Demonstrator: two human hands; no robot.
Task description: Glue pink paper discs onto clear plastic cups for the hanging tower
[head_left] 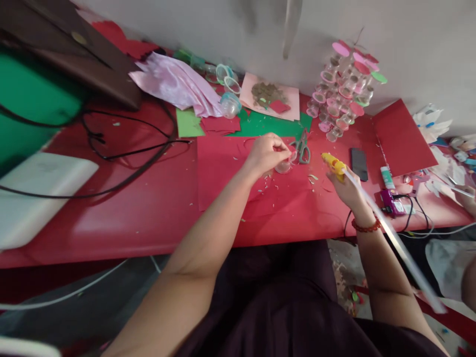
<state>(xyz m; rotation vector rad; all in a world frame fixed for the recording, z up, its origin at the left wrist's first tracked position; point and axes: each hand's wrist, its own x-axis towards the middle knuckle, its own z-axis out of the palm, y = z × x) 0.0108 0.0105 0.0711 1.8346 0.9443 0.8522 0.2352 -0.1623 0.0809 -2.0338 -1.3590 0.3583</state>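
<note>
My left hand (pixel 266 154) is over the red sheet, its thumb and fingers pinched on a small clear plastic cup with a red piece (pixel 292 152) at its top; the fingers partly hide it. Just under the thumb shows a clear cup's rounded edge (pixel 283 168). My right hand (pixel 348 192) is wrapped round a yellow glue gun (pixel 334 165), its tip pointing left toward the cup. A long whitish glue stick (pixel 396 240) sticks out of its back, over my forearm. Green-handled scissors (pixel 304 152) lie between my hands, right beside the cup.
A stack of clear cups with coloured discs (pixel 344 91) stands against the wall. Behind lie a pink sheet with dried bits (pixel 293 94) and pink satin cloth (pixel 178 82). Right are a phone (pixel 359 163), glue tube (pixel 386 177) and purple plug block (pixel 392 202). Another person's hand (pixel 466 199) is far right.
</note>
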